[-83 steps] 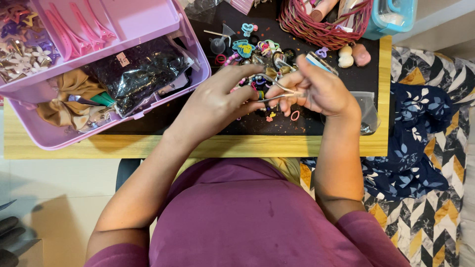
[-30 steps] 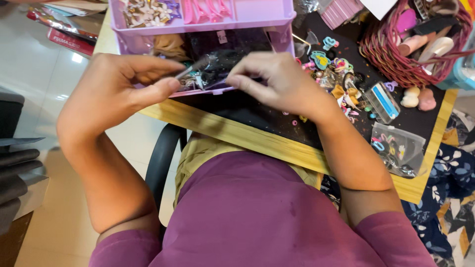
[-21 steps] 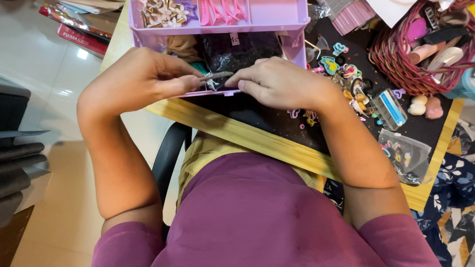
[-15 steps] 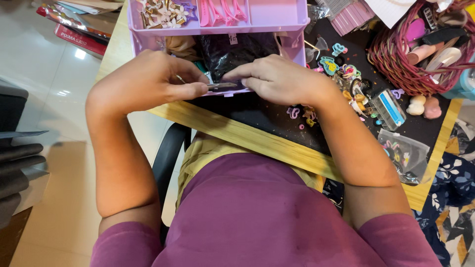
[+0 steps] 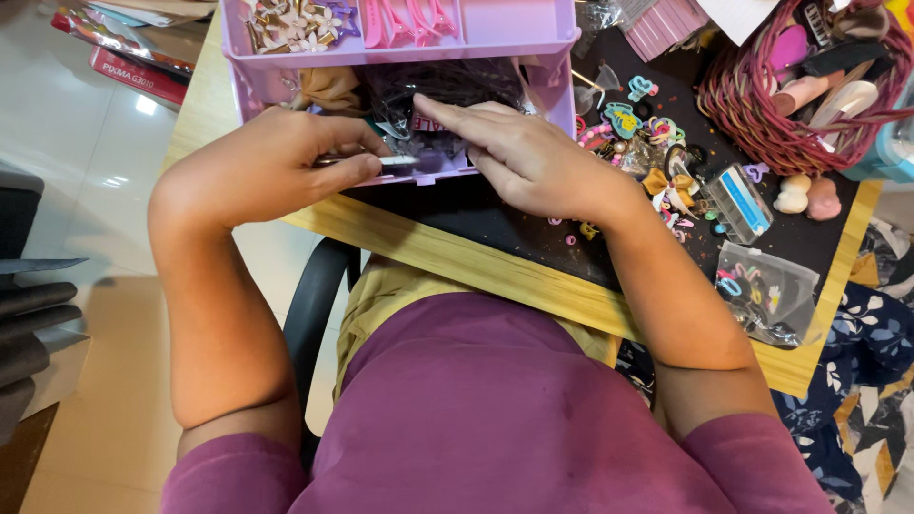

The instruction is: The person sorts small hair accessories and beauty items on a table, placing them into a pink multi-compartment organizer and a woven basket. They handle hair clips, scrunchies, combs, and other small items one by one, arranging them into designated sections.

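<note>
The left hand (image 5: 262,167) pinches a thin metal hair clip (image 5: 381,162) at the front lip of the lilac box (image 5: 495,29); it looks light, stiff and slick, best gripped mid-length. The right hand (image 5: 528,157) lies flat, fingers extended, on the dark plastic bag (image 5: 447,86) inside.

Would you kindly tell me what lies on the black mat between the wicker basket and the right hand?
In the head view, a scatter of small colourful hair clips lies between the wicker basket and the right hand.
</note>
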